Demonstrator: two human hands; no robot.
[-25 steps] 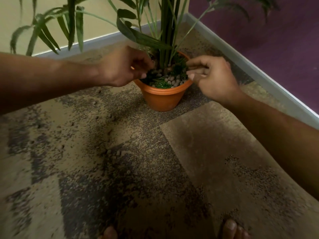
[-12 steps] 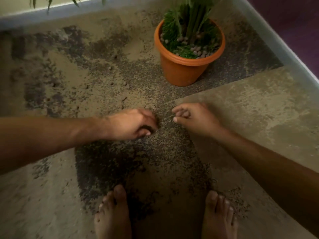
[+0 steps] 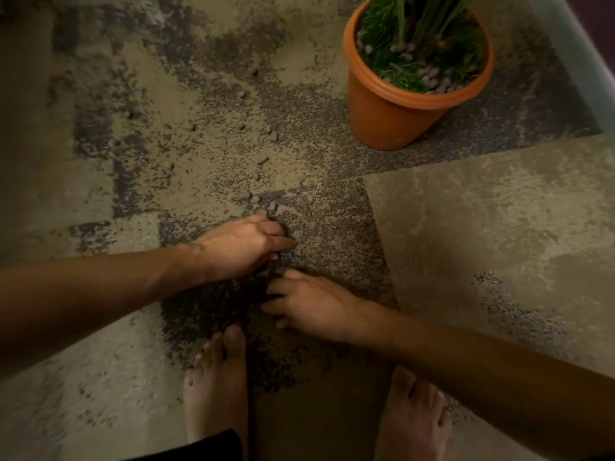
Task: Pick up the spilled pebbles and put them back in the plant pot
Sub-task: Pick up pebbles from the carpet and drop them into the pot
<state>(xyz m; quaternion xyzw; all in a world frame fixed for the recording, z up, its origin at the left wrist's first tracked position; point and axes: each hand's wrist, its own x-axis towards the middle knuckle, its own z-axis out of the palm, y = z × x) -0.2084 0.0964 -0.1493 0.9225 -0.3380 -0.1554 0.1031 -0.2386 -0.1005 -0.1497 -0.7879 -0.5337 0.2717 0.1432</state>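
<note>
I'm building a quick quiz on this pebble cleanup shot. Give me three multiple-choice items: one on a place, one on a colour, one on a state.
1. Where does the plant pot stand?
A. upper right, on the carpet
B. between the feet
C. lower left

2. What colour is the pot?
A. white
B. orange
C. blue

3. How are the hands placed?
A. both inside the pot
B. both low at the carpet
C. one raised out of view

Answers:
1 A, it stands near the baseboard, beyond the spilled pebbles.
2 B, its wall and rim are orange.
3 B, the left hand and right hand reach the floor before the feet.
</note>
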